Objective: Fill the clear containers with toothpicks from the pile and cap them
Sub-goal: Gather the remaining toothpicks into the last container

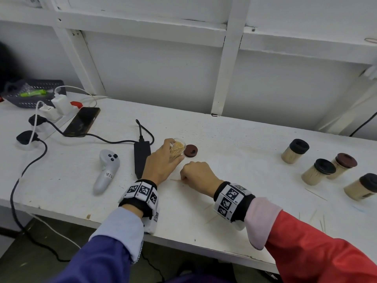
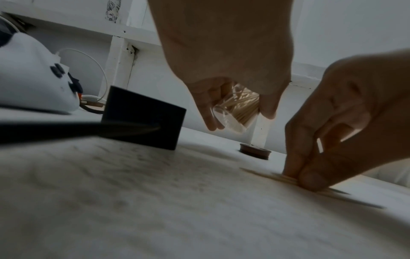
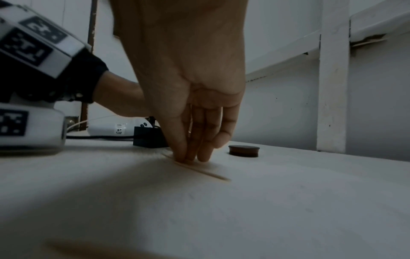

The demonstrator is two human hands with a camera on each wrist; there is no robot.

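- The left hand gripped an open clear container partly filled with toothpicks, lifted off the table.
- The right hand pinched loose toothpicks against the table.
- A brown cap lay just beside the container.

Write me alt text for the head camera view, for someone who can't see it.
A person's left hand grips an open clear container partly filled with toothpicks on a white table, while the right hand pinches loose toothpicks off the tabletop. A brown cap lies beside the container; four filled, capped containers stand at the right.
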